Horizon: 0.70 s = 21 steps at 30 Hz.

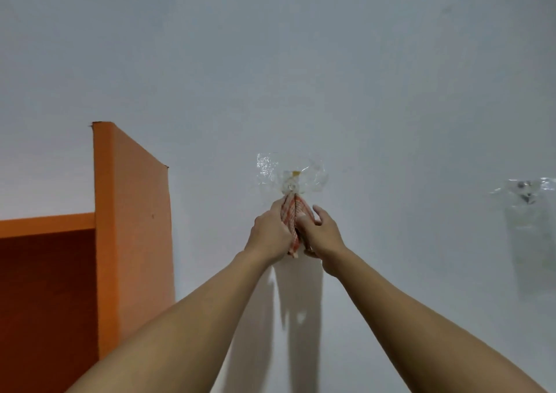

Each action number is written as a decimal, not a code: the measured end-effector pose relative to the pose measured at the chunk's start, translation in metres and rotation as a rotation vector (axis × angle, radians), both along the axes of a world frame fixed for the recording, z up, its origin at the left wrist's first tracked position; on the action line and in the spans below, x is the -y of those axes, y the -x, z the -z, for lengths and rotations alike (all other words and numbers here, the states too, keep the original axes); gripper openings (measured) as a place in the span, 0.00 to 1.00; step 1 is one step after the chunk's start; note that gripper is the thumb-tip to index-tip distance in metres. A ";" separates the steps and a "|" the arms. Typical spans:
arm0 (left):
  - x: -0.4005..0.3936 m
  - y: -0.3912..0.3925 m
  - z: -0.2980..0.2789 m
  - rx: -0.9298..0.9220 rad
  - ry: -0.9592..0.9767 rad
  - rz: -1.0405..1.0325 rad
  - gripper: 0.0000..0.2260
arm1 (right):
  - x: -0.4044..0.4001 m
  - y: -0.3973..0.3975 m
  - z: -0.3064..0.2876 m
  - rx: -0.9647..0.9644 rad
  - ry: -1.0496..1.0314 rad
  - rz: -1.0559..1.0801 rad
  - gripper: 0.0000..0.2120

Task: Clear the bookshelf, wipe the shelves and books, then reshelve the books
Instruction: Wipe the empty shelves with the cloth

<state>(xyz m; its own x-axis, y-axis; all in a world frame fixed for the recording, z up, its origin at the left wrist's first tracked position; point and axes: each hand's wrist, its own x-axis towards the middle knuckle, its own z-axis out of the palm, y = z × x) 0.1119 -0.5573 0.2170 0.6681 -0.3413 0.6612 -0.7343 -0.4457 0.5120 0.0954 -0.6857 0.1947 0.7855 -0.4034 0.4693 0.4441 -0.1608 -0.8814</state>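
A red-and-white striped cloth (pixel 291 216) hangs from a clear adhesive hook (pixel 291 179) on the white wall. Both my arms reach up to it. My left hand (pixel 270 230) grips the cloth's left side. On the right side, my right hand (pixel 320 231) holds the cloth between thumb and fingers, with some fingers spread. The orange bookshelf (pixel 132 221) stands at the left; only its top corner and side panel show. No books are in view.
A second clear adhesive patch (pixel 525 195) with a hook is stuck to the wall at the far right, with a faint mark below it. The white wall (pixel 301 62) fills the view above and around the hands.
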 end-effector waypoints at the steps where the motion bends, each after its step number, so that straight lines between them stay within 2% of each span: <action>1: 0.004 -0.003 -0.001 -0.020 0.011 0.007 0.28 | 0.001 -0.007 -0.002 0.022 -0.013 -0.010 0.22; 9: 0.018 -0.017 -0.007 0.010 0.155 -0.044 0.21 | 0.014 -0.015 -0.011 0.185 -0.158 -0.081 0.15; 14: 0.013 -0.008 -0.015 -0.024 0.110 -0.148 0.26 | 0.030 0.007 -0.015 0.223 -0.033 -0.057 0.09; 21: -0.002 0.030 0.010 -0.371 0.355 0.211 0.09 | 0.034 0.055 -0.005 0.183 0.179 0.008 0.08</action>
